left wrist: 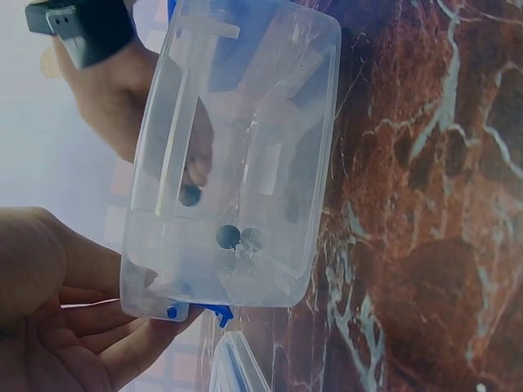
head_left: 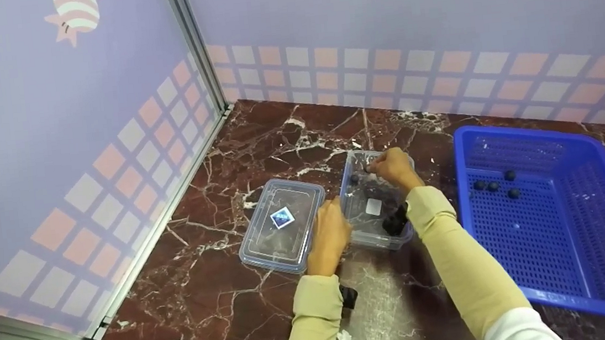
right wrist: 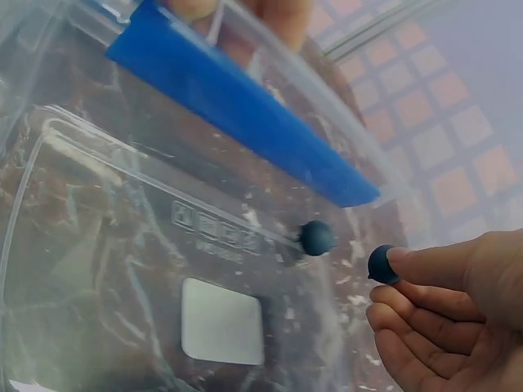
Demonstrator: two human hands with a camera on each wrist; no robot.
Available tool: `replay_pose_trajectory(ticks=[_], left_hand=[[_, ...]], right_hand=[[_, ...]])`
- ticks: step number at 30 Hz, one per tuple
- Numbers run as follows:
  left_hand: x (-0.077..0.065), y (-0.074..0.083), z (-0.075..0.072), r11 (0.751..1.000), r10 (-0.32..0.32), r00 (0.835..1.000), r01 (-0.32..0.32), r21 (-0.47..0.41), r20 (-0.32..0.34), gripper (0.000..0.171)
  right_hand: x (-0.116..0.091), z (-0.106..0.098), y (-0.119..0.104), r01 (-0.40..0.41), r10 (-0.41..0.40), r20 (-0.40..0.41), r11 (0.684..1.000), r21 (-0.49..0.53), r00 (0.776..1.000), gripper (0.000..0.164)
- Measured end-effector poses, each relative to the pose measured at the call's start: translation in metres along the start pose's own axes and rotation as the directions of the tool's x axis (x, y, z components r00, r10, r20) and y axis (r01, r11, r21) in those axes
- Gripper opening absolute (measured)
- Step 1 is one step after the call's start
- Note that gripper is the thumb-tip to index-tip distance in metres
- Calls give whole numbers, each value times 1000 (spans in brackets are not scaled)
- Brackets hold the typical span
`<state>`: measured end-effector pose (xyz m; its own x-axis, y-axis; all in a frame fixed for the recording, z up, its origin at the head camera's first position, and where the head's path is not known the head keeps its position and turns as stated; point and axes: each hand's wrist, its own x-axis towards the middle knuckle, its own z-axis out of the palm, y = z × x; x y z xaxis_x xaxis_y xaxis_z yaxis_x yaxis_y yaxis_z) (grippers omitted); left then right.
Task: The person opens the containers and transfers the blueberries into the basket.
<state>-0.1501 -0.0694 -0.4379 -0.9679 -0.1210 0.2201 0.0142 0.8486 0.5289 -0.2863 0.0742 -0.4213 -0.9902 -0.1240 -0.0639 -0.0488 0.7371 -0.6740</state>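
A clear plastic box (head_left: 359, 209) with a blue flap (right wrist: 237, 114) on its side stands on the marble-patterned table. My left hand (head_left: 332, 231) grips the box's left edge, thumb on the inner side of the wall. Over the far end of the box, my right hand (head_left: 392, 167) pinches a small dark blue ball (right wrist: 381, 265) between thumb and fingertips. Another dark blue ball (right wrist: 316, 238) lies on the box floor close by. A pale square label (head_left: 373, 206) shows on the box bottom.
Left of the box lies a clear rectangular lid (head_left: 281, 241) with a diamond sticker. To the right stands a blue perforated basket (head_left: 464, 176) holding several dark balls (head_left: 510, 175). Printed wall panels (head_left: 375, 7) close off the back and left side.
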Motion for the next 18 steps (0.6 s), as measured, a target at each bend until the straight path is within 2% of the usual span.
replay_pose_trajectory(ticks=[5,11,18], left_hand=[[0,-1,1,1000,18,1000,-18,-12,-21,39],[1,-1,0,999,32,999,-33,-10,-11,38],[0,-1,1,999,26,1000,-25,-28,5,41]], right_hand=[[-2,-18,-2,-16,15,8,998,58,1000,23],[-6,-45,-2,-21,21,5,994,104,1000,25],[-14,-71,9,-42,50,-29,977,208,998,25]])
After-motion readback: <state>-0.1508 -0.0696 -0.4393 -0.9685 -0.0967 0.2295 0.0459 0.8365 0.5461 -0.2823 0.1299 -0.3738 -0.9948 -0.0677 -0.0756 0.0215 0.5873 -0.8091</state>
